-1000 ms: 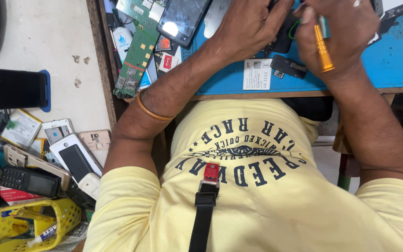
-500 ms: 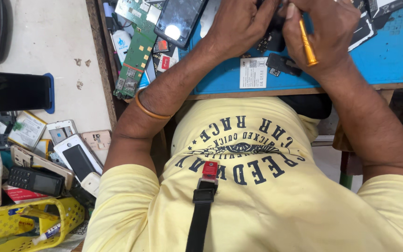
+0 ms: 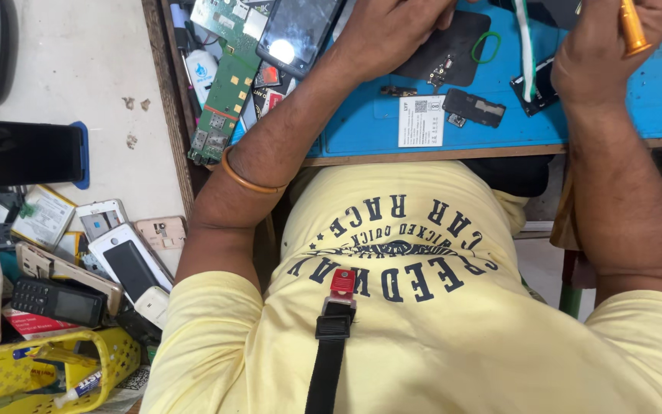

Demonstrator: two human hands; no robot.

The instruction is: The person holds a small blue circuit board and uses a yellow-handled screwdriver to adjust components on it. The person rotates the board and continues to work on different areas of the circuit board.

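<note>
My left hand [image 3: 392, 31] rests fingers-down on a black pad [image 3: 453, 55] lying on the blue mat [image 3: 362, 126]; I cannot tell whether it grips anything. My right hand [image 3: 603, 54] is closed around an orange tool [image 3: 632, 29], just above the mat's right side. A phone [image 3: 298, 32] and a green circuit board [image 3: 224, 96] lie just left of my left wrist.
</note>
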